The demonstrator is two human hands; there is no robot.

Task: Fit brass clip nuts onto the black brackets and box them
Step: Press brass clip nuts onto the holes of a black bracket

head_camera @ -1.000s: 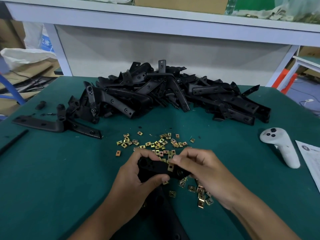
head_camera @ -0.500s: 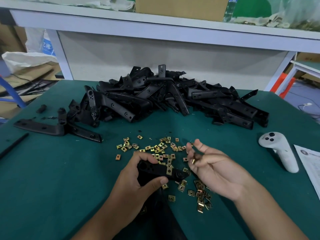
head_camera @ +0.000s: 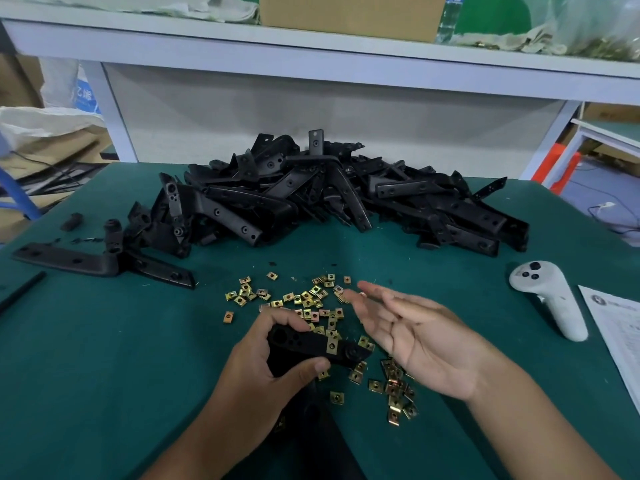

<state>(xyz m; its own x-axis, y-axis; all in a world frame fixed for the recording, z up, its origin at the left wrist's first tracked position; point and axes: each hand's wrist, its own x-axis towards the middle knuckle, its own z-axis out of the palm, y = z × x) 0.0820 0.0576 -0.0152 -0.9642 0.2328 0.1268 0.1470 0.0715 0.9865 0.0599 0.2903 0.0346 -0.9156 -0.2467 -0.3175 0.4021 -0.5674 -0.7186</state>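
We see a green-topped desk (head_camera: 104, 358) under a pale shelf (head_camera: 311, 60) that carries a cardboard box (head_camera: 349, 15) and some plastic bags. Toward twelve o'clock on the desk lies a large heap of black brackets (head_camera: 329, 199), tangled over one another. At about ten o'clock, apart from the heap's left edge, one long bracket (head_camera: 100, 263) lies flat on the green surface. Between the heap and our hands a scatter of brass clip nuts (head_camera: 304, 301) spreads across the desk, with a smaller cluster of them trailing toward five o'clock beneath the right wrist.

Our left hand (head_camera: 263, 386) grips a black bracket (head_camera: 311, 348) near the middle of the view, fingers curled over its top edge and thumb pressed under it; one brass nut (head_camera: 332, 345) sits clipped on the bracket's edge just past the fingertips. The bracket's lower end runs down toward six o'clock behind the hand.

Our right hand (head_camera: 419, 344) hovers at about three o'clock of the bracket, palm up and fingers spread loosely, holding nothing that we can see, its fingertips above the scattered nuts.

At three o'clock on the desk a white handheld controller (head_camera: 550, 297) lies on its side, and a printed sheet of paper (head_camera: 616, 337) lies just beyond it at the edge.
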